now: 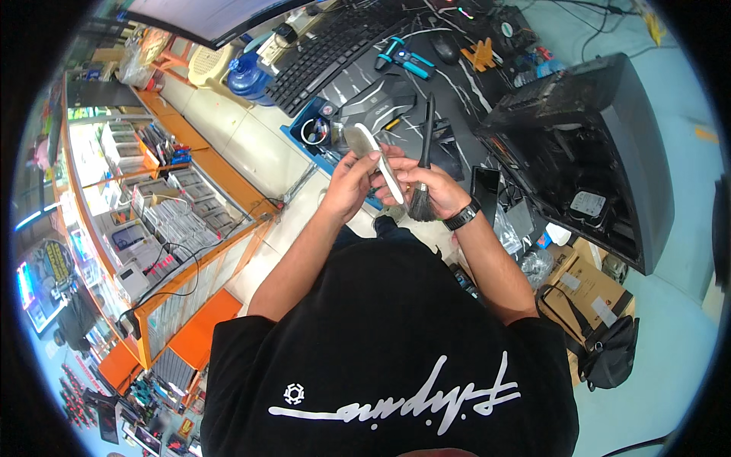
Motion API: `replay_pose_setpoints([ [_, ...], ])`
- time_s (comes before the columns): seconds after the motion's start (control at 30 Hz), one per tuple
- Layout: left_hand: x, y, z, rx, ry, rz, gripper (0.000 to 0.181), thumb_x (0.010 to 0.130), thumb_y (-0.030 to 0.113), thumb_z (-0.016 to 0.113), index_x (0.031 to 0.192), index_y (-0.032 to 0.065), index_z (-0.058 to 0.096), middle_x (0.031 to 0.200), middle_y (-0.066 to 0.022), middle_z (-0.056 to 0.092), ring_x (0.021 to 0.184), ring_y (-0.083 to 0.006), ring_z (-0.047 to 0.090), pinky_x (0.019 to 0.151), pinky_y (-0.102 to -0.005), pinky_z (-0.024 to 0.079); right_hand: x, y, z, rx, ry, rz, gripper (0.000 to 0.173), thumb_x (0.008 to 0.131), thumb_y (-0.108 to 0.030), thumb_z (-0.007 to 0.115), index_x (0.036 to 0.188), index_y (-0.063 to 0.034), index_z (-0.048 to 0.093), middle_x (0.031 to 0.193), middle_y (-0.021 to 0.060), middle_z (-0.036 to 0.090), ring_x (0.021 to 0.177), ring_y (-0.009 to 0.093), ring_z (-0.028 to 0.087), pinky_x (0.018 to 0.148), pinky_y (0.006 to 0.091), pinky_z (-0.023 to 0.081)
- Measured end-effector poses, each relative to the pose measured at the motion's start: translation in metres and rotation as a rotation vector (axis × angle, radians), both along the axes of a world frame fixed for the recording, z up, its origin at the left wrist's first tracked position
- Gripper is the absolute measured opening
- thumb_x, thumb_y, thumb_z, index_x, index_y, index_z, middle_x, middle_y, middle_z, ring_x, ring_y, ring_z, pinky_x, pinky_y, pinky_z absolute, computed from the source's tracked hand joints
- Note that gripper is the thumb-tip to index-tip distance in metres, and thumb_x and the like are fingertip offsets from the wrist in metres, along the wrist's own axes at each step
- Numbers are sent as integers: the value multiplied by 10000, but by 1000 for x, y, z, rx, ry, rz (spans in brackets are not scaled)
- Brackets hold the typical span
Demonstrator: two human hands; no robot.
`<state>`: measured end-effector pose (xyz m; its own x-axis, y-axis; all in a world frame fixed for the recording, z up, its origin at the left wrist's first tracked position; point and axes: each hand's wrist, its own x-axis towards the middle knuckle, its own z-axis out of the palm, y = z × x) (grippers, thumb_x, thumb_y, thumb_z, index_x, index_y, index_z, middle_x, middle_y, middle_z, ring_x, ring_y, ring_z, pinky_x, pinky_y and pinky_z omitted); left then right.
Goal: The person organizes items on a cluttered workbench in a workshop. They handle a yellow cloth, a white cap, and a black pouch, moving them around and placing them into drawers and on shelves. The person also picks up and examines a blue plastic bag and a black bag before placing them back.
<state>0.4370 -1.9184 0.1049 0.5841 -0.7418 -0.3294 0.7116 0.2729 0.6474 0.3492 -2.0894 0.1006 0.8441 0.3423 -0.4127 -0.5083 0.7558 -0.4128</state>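
My left hand (355, 181) is closed around what looks like a white-handled brush (384, 165), its greyish bristle side turned to the left. Between the fingers of my right hand (435, 185) is a round brush (421, 208) with a long black handle pointing up and dark bristles hanging down. Both hands meet in front of my body, above the floor and the near edge of the desk. The right fingertips are close to the white handle; whether they touch it is hard to tell. A black watch (461, 214) is on my right wrist.
On the black marbled desk are a keyboard (337, 54), a mouse (444, 47), a teal wire-stripper-like tool (406, 58) and a phone (485, 181). An opened computer tower (645, 165) stands right. A blue tray (292, 130) is at the desk's left edge; a glass display case (188, 214) stands left.
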Motion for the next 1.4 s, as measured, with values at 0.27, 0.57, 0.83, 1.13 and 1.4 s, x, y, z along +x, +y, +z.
replay_pose_setpoints([
  [0.27, 55, 93, -37, 25, 107, 8, 423, 988, 224, 522, 1339, 5, 438, 1288, -226, 578, 1192, -319, 587, 949, -457, 515, 55, 94, -17, -350, 19, 24, 290, 965, -175, 627, 1181, 16, 589, 1113, 159, 692, 971, 258, 704, 832, 331, 551],
  [0.57, 66, 206, -128, 254, 175, 119, 341, 999, 286, 589, 1144, -23, 577, 1094, -141, 670, 1046, -247, 658, 886, -390, 532, 78, 198, -99, -840, -4, 199, 267, 942, -205, 672, 1105, 3, 635, 911, 86, 705, 761, 144, 691, 689, 276, 538],
  [0.83, 84, 219, -145, 375, 134, 267, 283, 987, 244, 587, 1116, -5, 548, 1089, -143, 671, 1058, -262, 662, 932, -410, 513, 93, 194, -106, -1497, -187, 378, 299, 922, -268, 688, 1058, -2, 666, 835, 80, 716, 655, 139, 668, 627, 290, 522],
  [1.13, 60, 236, -189, 522, 158, 231, 259, 914, 206, 584, 1077, 4, 571, 1001, -129, 670, 973, -239, 663, 837, -371, 511, 133, 166, -173, -1538, -262, 9, 237, 918, -219, 684, 1019, -7, 652, 870, 127, 737, 844, 258, 721, 719, 355, 531],
  [1.4, 31, 249, -202, 576, 176, 208, 196, 915, 138, 561, 1044, -9, 574, 1005, -138, 670, 948, -257, 676, 831, -388, 515, 188, 166, -208, -1763, -464, -51, 505, 932, -223, 661, 1362, -19, 493, 1320, 241, 568, 1184, 390, 573, 939, 415, 475],
])
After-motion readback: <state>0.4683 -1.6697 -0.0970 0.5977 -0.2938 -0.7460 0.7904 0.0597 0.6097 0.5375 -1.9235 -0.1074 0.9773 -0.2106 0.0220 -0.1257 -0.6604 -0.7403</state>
